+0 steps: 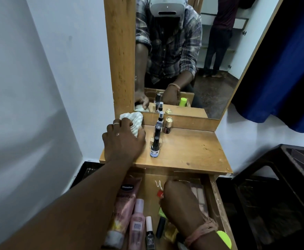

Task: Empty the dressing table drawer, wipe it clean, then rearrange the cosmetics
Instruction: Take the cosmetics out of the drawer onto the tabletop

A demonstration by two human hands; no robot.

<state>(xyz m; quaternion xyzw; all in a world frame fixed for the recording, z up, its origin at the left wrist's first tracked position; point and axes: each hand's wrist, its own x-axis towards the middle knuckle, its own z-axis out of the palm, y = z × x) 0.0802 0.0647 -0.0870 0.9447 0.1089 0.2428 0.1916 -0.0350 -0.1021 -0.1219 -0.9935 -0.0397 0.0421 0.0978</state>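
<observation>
Now left hand (pixel 123 139) grips cloth (pixel 132 119) — tabletop.

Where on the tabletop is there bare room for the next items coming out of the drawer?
The right half of the tabletop is bare, from the Nivea bottle and gold-capped bottle to the right edge. The left end is crowded: left hand on the cloth, spray bottle beside it.

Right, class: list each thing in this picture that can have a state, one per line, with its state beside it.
Drawer: pulled open, cosmetics inside.
Cloth: bunched on the tabletop, gripped by the left hand.
Right hand: down in the drawer, fingers hidden.
Spray bottle: upright, capped.
Gold-capped bottle: upright, closed.
Vaseline tube: lying flat in the drawer.
Pink bottle: lying flat, capped.
</observation>
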